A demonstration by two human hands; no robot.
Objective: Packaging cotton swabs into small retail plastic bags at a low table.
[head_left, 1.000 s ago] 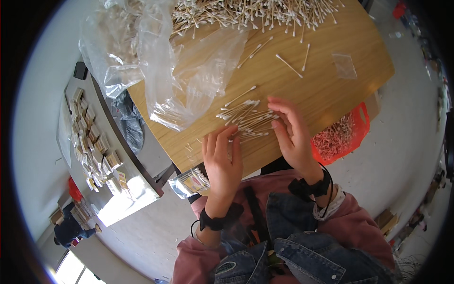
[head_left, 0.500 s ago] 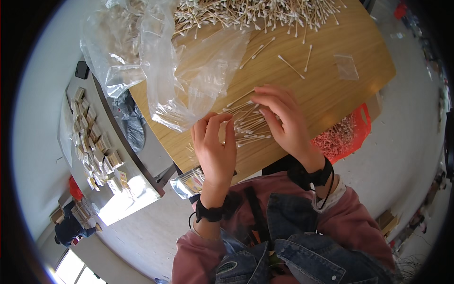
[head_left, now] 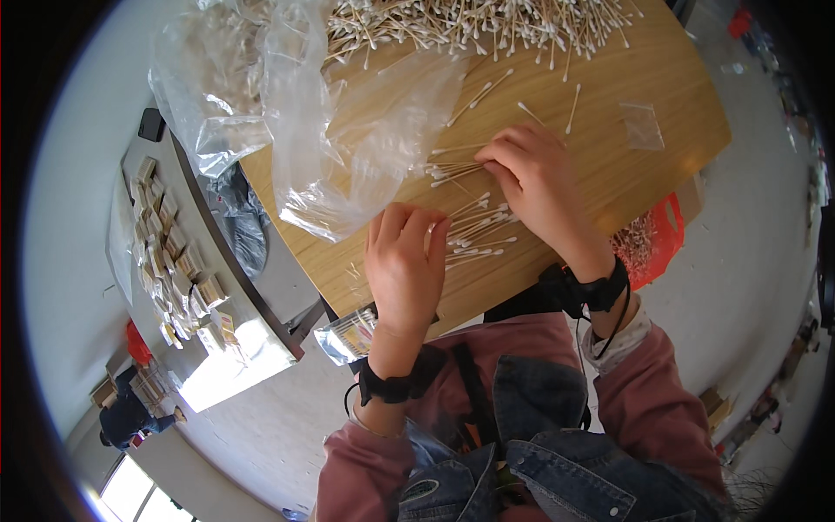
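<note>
My right hand (head_left: pixel 532 170) is closed in a pinch on a few cotton swabs (head_left: pixel 457 163), whose white tips point left over the wooden table (head_left: pixel 600 174). My left hand (head_left: pixel 406 261) is curled, thumb and fingers close together, at the left end of a small heap of cotton swabs (head_left: pixel 483 228). What it grips, if anything, is hidden behind the fingers. Beyond my left hand, a clear plastic bag (head_left: pixel 326 187) lies crumpled over the table's left part. The large pile of cotton swabs (head_left: pixel 487 26) covers the far side.
Loose swabs (head_left: pixel 574 109) and a small clear bag (head_left: pixel 642 127) lie to the right. A packet (head_left: pixel 348 336) sits by the near edge. A red bag (head_left: pixel 665 244) of swabs stands beside the table. At left, another table (head_left: pixel 261 348) carries several packs (head_left: pixel 170 252); a person (head_left: pixel 130 418) is beyond.
My right hand has moved a little right and away from me, drawing several swabs off the heap. My left hand has shifted slightly right and stays by the heap.
</note>
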